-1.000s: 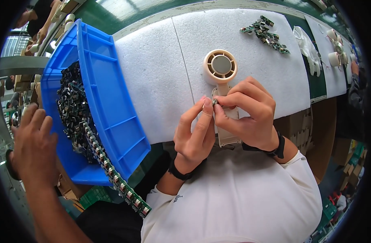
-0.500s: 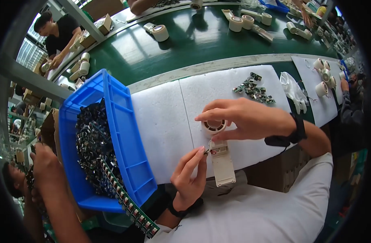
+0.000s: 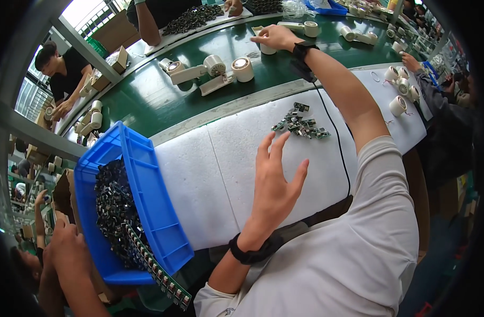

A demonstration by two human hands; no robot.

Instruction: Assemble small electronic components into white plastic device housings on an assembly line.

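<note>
Cream plastic fan (image 3: pixel 268 51) sits at twelve o'clock on the green belt (image 3: pixel 305 59), beneath my right hand (image 3: pixel 278 38); whether that hand pinches it, I cannot tell. My left hand (image 3: pixel 275 185) is spread over white foam (image 3: pixel 186 179), circuit boards (image 3: pixel 304 127) at two, blue bin (image 3: pixel 160 206) at eight.

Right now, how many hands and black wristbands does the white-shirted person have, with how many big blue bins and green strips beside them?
Left hand, right hand: 2
Black wristbands: 2
Blue bin: 1
Green strip: 1
Total: 6
</note>
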